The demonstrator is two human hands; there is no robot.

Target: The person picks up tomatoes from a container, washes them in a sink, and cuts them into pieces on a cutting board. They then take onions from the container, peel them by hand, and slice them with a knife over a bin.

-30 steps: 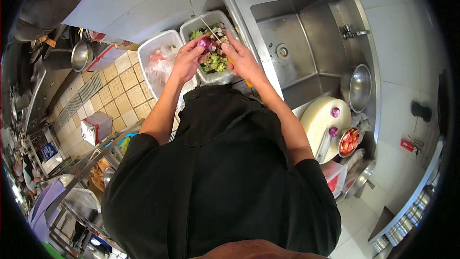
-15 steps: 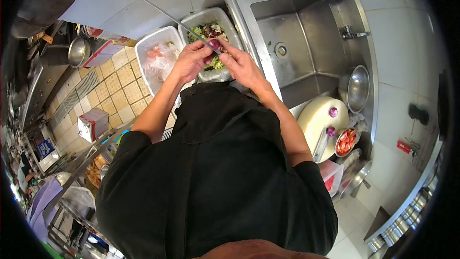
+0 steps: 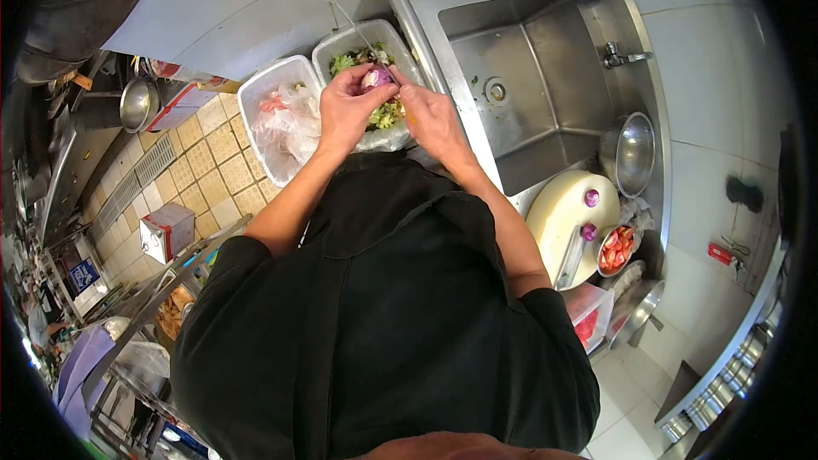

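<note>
Above a grey bin [image 3: 411, 58] of leafy vegetable scraps [image 3: 388, 115], my left hand [image 3: 345, 115] is closed around a red onion [image 3: 376, 77], with pale inner skin showing on its top. My right hand [image 3: 436, 123] grips a knife [image 3: 345, 14] close to the onion. Its long thin blade points away to the upper left, and its handle is mostly hidden by my fingers. To my right, two more red onions [image 3: 591, 198] and another knife [image 3: 570, 261] lie on a round, pale cutting board [image 3: 550, 220].
A white bin [image 3: 248, 111] holding plastic bags stands left of the scrap bin. On the right is a steel sink [image 3: 532, 89] with a tap [image 3: 625, 57] and a metal bowl [image 3: 633, 153]. A bowl of cut tomatoes [image 3: 615, 251] sits beside the board. A box [image 3: 167, 231] rests on the tiled floor.
The blade has swung to a steeper upward angle. My left hand has turned the onion, so more of its pale side shows. The whole view has shifted slightly.
</note>
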